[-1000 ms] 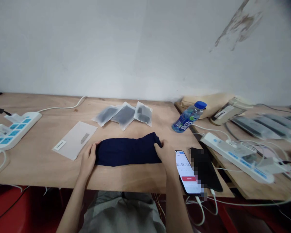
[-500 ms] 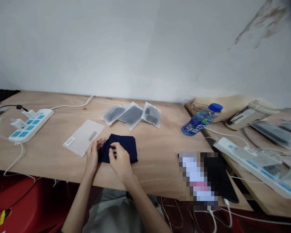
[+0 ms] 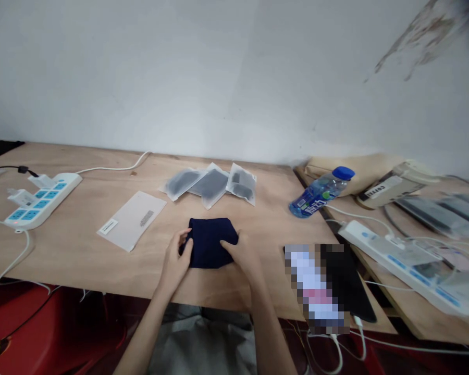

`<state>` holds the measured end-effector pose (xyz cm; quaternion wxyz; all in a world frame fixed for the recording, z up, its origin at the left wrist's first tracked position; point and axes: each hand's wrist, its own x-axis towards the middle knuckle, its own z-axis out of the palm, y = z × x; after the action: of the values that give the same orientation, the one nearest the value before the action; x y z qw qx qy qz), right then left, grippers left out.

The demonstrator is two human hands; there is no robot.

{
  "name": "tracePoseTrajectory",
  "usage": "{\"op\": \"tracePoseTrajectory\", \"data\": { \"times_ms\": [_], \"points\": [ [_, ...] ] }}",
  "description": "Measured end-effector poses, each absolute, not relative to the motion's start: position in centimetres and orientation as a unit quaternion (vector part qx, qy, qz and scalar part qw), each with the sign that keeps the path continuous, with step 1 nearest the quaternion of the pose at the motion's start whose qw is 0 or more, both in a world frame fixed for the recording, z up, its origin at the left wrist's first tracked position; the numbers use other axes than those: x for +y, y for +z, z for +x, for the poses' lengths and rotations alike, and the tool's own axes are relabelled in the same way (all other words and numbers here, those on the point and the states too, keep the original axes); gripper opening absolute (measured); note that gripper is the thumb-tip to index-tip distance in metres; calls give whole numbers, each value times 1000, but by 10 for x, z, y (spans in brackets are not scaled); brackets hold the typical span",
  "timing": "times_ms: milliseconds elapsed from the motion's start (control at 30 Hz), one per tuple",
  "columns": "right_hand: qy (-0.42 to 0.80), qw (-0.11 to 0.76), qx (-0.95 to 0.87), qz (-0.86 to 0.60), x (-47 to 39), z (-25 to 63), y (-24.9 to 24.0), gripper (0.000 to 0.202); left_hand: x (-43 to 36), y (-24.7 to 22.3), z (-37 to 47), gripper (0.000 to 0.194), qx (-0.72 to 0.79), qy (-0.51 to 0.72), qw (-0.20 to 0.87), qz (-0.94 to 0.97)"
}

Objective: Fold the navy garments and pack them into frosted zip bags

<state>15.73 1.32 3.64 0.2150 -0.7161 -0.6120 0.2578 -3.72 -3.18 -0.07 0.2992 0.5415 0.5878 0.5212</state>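
A folded dark navy cloth [image 3: 211, 243] lies on the wooden table in front of me. My left hand [image 3: 179, 250] grips its left edge, thumb on the near side and fingers at the fold. At the right edge, my right hand [image 3: 245, 255] has its thumb on top of the cloth and its other fingers hidden at the side or beneath. To the left lies a flat frosted zip bag [image 3: 131, 221] with a white label and printed text. Several filled frosted bags [image 3: 211, 185] with dark contents overlap farther back.
A white power strip [image 3: 42, 200] with plugged-in chargers sits at left. On the right are a blue-capped bottle [image 3: 320, 192] lying tilted, a blurred-out phone [image 3: 316, 289], a black tablet-like slab [image 3: 352, 281], another power strip [image 3: 406, 265] and a coffee cup [image 3: 394, 185].
The cloth has shifted right and been squared into a neater fold. My right hand moved from its top to its right edge, and my left hand now grips its left edge.
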Motion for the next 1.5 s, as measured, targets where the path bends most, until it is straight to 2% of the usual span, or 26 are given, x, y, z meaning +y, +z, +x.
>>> {"op": "tracePoseTrajectory", "data": {
  "times_ms": [133, 233, 433, 567, 767, 867, 1000, 1133, 1233, 1300, 1400, 1500],
  "points": [
    [119, 250, -624, -730, 8, 162, 42, 29, -39, 5, -27, 24, 593, 429, 228, 642],
    [50, 290, -691, -660, -9, 150, 46, 29, -40, 5, -28, 23, 602, 400, 231, 651],
    [78, 392, -751, -526, -39, 112, 34, 34, -31, 5, -40, 35, 599, 404, 360, 590],
    [91, 389, -770, -497, -43, 94, 19, 40, -27, 8, -46, 40, 605, 416, 390, 556],
    [81, 347, -805, -474, -55, 92, 8, 44, -2, 19, -45, 26, 624, 404, 259, 617],
    [65, 310, -831, -457, -66, 94, 7, 50, 19, 21, -40, 17, 584, 344, 244, 693],
    [74, 283, -851, -436, -82, 97, 8, 56, 34, 17, -33, 19, 580, 315, 237, 713],
    [130, 321, -846, -406, -88, 107, 15, 41, 26, 18, -40, 21, 596, 312, 222, 706],
    [136, 405, -767, -478, -78, 119, 22, 29, 11, 22, -62, 27, 648, 323, 166, 669],
    [110, 414, -702, -568, -67, 126, 25, 26, 2, 23, -86, 28, 708, 322, 75, 625],
    [120, 345, -662, -655, -49, 132, 27, 41, -8, 20, -124, 35, 783, 260, -53, 563],
    [181, 283, -653, -679, -34, 133, 29, 46, -14, 15, -150, 39, 812, 195, -69, 546]
  ]
}}
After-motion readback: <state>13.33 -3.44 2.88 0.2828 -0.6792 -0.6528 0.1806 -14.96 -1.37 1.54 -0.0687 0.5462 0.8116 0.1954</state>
